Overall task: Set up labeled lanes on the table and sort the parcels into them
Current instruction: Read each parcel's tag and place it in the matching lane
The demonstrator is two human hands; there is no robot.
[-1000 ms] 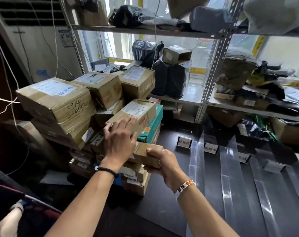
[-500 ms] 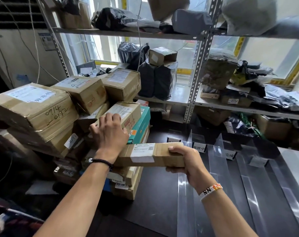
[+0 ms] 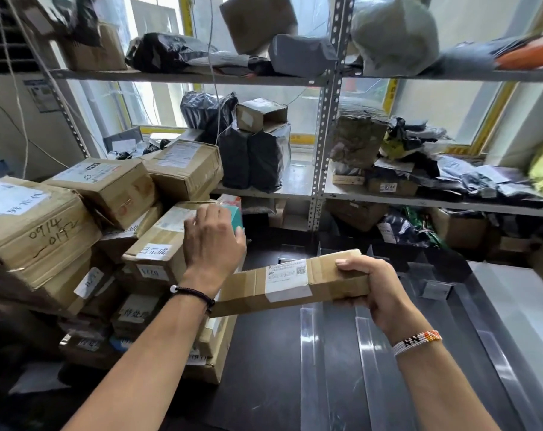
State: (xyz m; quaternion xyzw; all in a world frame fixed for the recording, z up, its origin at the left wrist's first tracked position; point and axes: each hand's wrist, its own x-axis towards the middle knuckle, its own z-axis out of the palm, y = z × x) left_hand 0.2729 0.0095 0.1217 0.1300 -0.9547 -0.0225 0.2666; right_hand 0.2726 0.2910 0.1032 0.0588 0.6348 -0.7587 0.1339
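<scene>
My right hand (image 3: 376,287) grips the right end of a long flat cardboard parcel (image 3: 282,283) with a white label, held level above the dark table (image 3: 264,368). My left hand (image 3: 212,241) rests flat, fingers spread, on a box (image 3: 161,244) in the leaning pile of cardboard parcels (image 3: 77,231) at the left. Clear plastic strips (image 3: 309,362) mark lanes on the table to the right. Small label stands (image 3: 436,289) sit at the far ends of the lanes, partly hidden by the held parcel.
A metal rack (image 3: 323,126) behind the table carries black and grey bagged parcels and small boxes on its shelves. More boxes sit under its lowest shelf. A teal box (image 3: 236,214) pokes out of the pile behind my left hand.
My right hand has drawn the long parcel out of the pile and carried it rightward and up over the table. My left hand stays pressed on the pile, shifted slightly along the top box.
</scene>
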